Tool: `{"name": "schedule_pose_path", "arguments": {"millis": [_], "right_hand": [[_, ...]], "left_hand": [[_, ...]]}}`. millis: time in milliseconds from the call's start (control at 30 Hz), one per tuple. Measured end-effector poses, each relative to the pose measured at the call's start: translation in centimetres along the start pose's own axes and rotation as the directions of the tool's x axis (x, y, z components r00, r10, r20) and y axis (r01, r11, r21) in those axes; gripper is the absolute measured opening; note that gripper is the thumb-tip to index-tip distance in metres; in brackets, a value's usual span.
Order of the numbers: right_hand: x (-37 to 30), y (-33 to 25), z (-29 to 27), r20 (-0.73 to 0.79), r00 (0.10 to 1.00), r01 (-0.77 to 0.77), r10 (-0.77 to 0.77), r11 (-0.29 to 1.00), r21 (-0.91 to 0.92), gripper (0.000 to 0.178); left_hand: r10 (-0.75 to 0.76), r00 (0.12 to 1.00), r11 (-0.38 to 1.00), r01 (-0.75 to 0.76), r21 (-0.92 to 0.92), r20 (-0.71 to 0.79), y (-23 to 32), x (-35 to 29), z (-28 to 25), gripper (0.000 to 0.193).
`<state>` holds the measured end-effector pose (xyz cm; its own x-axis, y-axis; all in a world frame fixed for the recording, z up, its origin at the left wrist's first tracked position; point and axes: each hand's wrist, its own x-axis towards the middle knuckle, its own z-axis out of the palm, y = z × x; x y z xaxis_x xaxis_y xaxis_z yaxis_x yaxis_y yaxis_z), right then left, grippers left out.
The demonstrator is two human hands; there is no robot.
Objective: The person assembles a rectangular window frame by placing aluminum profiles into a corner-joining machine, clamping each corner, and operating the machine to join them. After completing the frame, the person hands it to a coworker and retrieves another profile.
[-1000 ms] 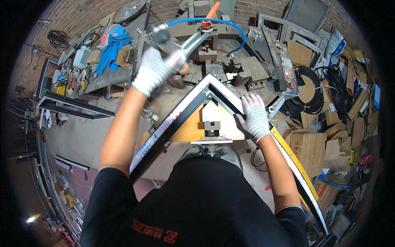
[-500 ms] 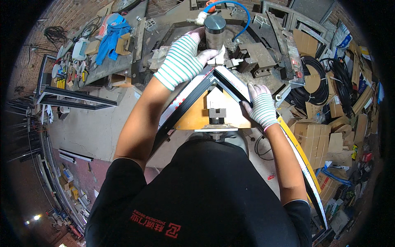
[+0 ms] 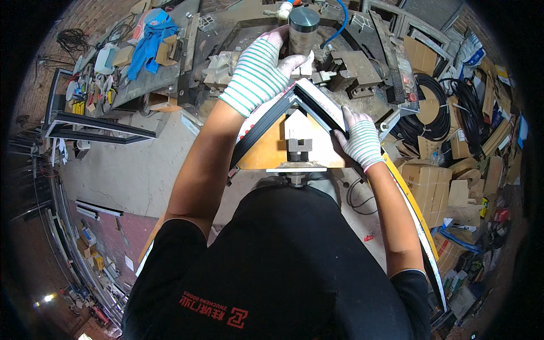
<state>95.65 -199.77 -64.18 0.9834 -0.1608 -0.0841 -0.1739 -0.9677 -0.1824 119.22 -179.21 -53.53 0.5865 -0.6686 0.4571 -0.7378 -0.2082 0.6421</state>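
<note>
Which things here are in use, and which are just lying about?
In use, apparently: metal cylinder, left hand at it; black-and-white frame, right hand on it.
Apparently just lying about: blue cloth, black coil, cardboard box.

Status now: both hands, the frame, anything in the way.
Left hand at metal cylinder, grip partly hidden. Right hand on black-and-white frame, right side. Frame corner in view; left forearm hides part of left side.
</note>
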Motion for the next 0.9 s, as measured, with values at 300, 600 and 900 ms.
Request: {"name": "schedule_pose_path", "arguments": {"millis": [300, 600, 900], "right_hand": [[-0.2, -0.3, -0.2, 0.071, 0.994, -0.079, 0.081, 0.996, -0.03, 0.08], [-0.2, -0.3, -0.7, 0.053, 0.994, -0.1, 0.1, 0.995, 0.005, 0.077], [0.9, 0.2, -1.2, 0.211, 0.951, -0.262, 0.224, 0.95, 0.169, 0.06]], "left_hand": [[-0.095, 0.995, 0.995, 0.095, 0.005, 0.012, -0.7, -0.6, 0.5, 0.061], [-0.142, 0.978, 0.987, 0.129, -0.092, -0.15, -0.2, -2.4, 1.8, 0.049], [-0.482, 0.857, 0.847, 0.402, 0.347, 0.181, -4.9, -12.9, 1.2, 0.071]]}}
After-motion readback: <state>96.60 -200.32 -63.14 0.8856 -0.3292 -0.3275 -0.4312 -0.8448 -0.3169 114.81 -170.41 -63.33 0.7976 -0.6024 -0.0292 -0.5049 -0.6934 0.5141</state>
